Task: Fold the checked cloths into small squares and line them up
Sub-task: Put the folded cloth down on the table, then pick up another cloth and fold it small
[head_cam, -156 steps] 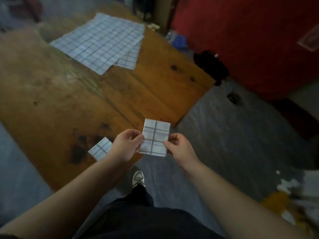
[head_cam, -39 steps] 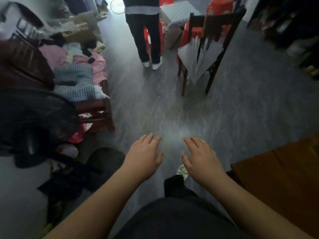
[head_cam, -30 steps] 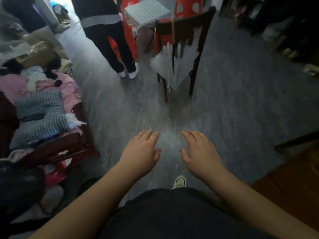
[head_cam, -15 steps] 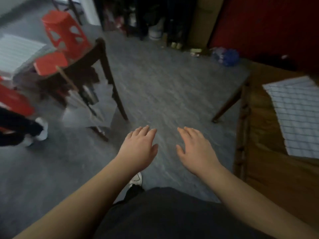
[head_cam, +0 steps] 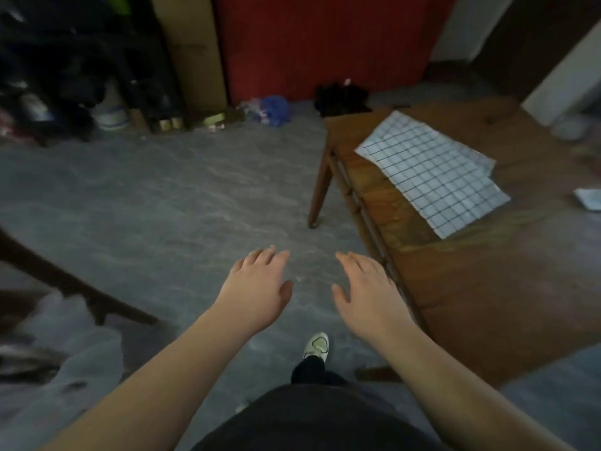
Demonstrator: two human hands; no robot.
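A person is standing just off the near corner of a wooden table (head_cam: pixel 487 304), holding both hands out palm-down over the grey floor (head_cam: pixel 162 206) with nothing in either one. The left hand (head_cam: pixel 257 288) is hovering clear of the table with fingers straight and loosely spread, while the right hand (head_cam: pixel 367 288) is reaching out alongside it, fingers equally relaxed, just beside the table's near edge but not touching it. The checked cloths (head_cam: pixel 432 170) are lying flat and unfolded toward the table's far corner, at least two of them stacked slightly askew, so that an under layer is peeking out along the side away from the person. A small pale piece (head_cam: pixel 589 198) is resting further across the table at the frame's edge; it is possibly a square already folded, though it is too blurred to be sure. The cloths are looking thin, light and limp, likely to slide on the wood and drag a neighbour along. The sensible hold is therefore looking like a pinch at the two corners of the top sheet nearest the person, peeling it off alone before creasing it flat on the bare wood nearer the table's middle.
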